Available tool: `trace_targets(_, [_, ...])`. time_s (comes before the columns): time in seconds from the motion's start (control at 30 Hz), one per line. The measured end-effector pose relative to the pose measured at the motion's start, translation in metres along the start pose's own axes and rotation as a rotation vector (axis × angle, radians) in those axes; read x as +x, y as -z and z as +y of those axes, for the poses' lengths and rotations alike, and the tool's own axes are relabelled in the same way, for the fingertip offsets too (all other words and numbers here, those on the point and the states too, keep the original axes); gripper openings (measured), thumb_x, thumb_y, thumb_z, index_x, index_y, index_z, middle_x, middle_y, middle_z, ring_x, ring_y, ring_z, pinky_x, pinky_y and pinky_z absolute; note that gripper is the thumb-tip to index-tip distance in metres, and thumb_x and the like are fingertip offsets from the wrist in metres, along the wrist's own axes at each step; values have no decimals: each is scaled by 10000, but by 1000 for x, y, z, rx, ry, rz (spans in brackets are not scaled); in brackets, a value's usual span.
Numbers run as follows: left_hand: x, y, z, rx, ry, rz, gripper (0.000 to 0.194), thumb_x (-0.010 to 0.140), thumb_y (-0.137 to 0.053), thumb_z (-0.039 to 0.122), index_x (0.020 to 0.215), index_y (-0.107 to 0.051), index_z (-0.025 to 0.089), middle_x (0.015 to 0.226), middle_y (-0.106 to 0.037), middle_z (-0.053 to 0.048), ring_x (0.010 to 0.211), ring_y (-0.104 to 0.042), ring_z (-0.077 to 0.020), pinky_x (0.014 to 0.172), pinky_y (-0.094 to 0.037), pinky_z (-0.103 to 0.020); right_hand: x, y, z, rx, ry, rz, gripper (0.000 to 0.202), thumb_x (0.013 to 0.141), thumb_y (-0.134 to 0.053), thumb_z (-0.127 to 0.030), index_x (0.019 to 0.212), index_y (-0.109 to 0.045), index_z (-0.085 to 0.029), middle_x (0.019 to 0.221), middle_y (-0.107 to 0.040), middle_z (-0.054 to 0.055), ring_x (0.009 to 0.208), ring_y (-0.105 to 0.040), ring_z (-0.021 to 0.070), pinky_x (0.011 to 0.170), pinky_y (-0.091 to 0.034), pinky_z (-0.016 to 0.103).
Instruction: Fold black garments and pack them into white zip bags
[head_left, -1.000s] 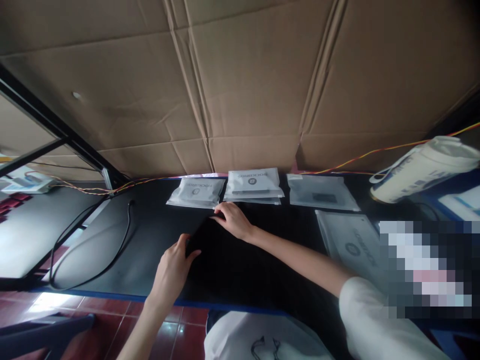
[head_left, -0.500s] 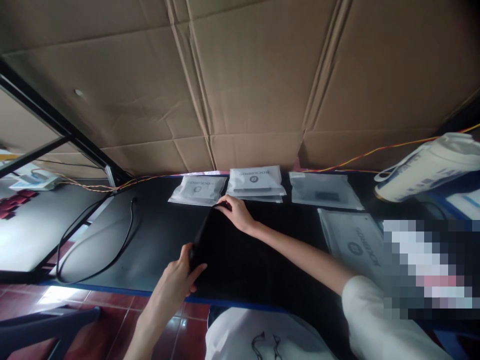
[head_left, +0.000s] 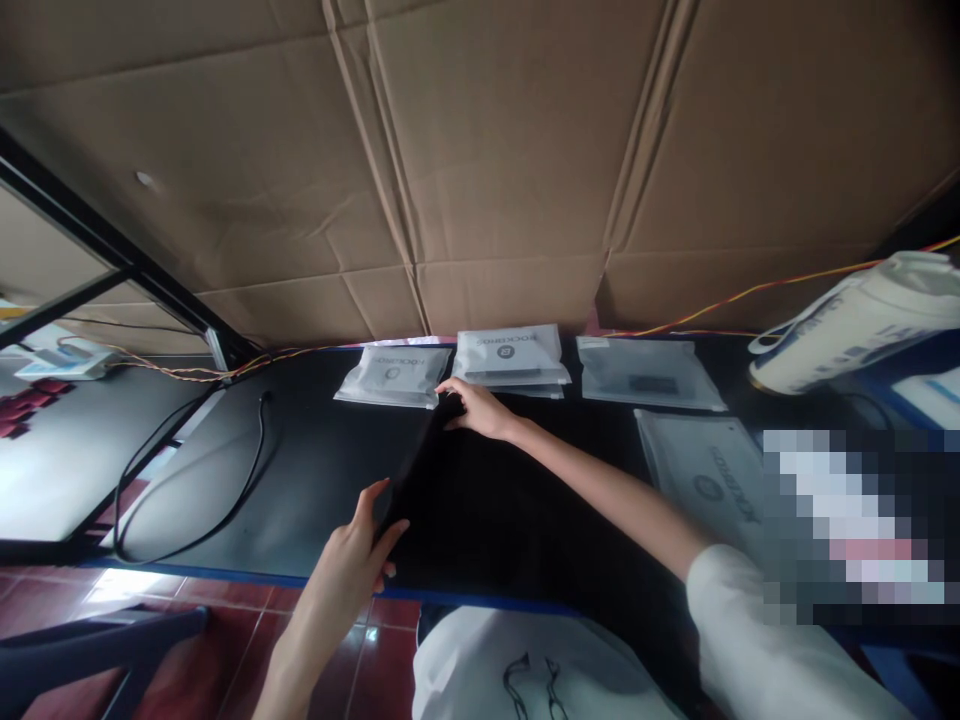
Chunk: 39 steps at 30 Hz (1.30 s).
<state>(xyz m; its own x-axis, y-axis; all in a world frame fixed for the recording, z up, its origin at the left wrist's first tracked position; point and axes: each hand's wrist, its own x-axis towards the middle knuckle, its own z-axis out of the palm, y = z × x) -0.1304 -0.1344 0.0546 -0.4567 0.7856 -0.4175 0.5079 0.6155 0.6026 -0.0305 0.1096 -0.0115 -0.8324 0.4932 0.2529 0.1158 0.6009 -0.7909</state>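
Observation:
A black piece of fabric lies across the table in front of me and hangs over the near edge toward my lap. My left hand grips its left edge near the front of the table, thumb on top and index finger stretched along the edge. At the far left corner of the cloth, my right hand pinches the edge between thumb and fingers. Just beyond that hand lie a frosted zip bag and a stack of similar printed bags. What kind of fabric item it is, I cannot make out.
Two more frosted bags, one at the back and one at the right, lie on the dark table. A cream tumbler leans at the far right. A black cable loops at left. Cardboard walls the back.
The fingers of my right hand have shifted slightly at the far corner of the cloth. My left index finger has lifted a little from the edge. The view has tilted slightly.

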Motion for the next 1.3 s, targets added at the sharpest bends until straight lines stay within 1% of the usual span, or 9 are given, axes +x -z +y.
trace_targets(0.17, [7, -1, -8, 59, -29, 33, 456, 856, -381, 518, 1205, -381, 223, 490, -492, 83, 399, -545, -156, 411, -442, -237, -2, 6, -11, -85, -28, -57, 562, 675, -777, -217, 1153, -486, -167, 1032, -631, 52, 919, -613, 177, 796, -473, 297])
trace_targets(0.3, [12, -3, -9, 89, -29, 23, 520, 823, -460, 525, 1236, -352, 228, 561, -528, 70, 468, -614, -177, 424, -471, -242, -5, 17, -25, -235, -75, -106, 640, 613, -829, -251, 1153, -499, -154, 1013, -626, 91, 921, -605, 239, 789, -457, 350])
trace_targets(0.43, [13, -4, -10, 80, -6, -30, 602, 790, -512, 486, 1279, -309, 200, 529, -529, 72, 461, -611, -186, 422, -479, -249, -3, 26, -31, -342, -113, -209, 367, 602, -827, -173, 882, -589, -176, 728, -623, 7, 725, -615, 209, 695, -444, 318])
trace_targets(0.5, [12, -3, -10, 72, -10, -39, 583, 789, -504, 458, 1270, -314, 189, 498, -510, 81, 436, -591, -178, 422, -476, -249, -1, 29, -32, -366, -115, -232, 269, 642, -790, -134, 808, -584, -182, 700, -615, -8, 692, -609, 182, 643, -427, 280])
trace_targets(0.7, [11, -1, -13, 24, -30, -36, 598, 778, -512, 455, 1283, -297, 217, 579, -550, 67, 453, -596, -164, 428, -494, -251, -2, 31, -35, -429, -104, -198, 294, 734, -716, -126, 977, -558, -172, 763, -646, 2, 698, -618, 154, 586, -407, 240])
trace_targets(0.97, [12, -4, -14, 41, -21, -23, 562, 781, -505, 426, 1272, -319, 228, 567, -506, 76, 447, -580, -154, 400, -469, -227, -7, 18, -37, -606, -124, -91, 300, 788, -604, -32, 1061, -521, -127, 880, -673, 89, 781, -648, 213, 617, -443, 282])
trace_targets(1.03, [12, -3, -14, 46, -33, -30, 561, 791, -497, 440, 1275, -317, 221, 581, -535, 63, 458, -589, -156, 410, -475, -228, -12, 17, -43, -639, -115, -70, 324, 788, -649, -82, 1080, -512, -113, 893, -671, 98, 781, -646, 215, 624, -456, 285])
trace_targets(1.13, [12, -3, -14, 47, -39, -32, 598, 802, -496, 469, 1309, -295, 224, 610, -580, 45, 485, -612, -164, 419, -475, -226, -23, 17, -49, -692, -104, -42, 423, 759, -737, -261, 1080, -517, -96, 918, -657, 121, 839, -632, 244, 684, -481, 321])
trace_targets(1.3, [9, -3, -13, 144, -27, -99, 735, 797, -529, 424, 1407, -185, 202, 491, -541, 77, 427, -576, -168, 408, -428, -220, -39, 16, -36, -776, -102, 5, 452, 753, -712, -434, 1005, -564, -89, 974, -612, 154, 898, -594, 270, 746, -483, 360])
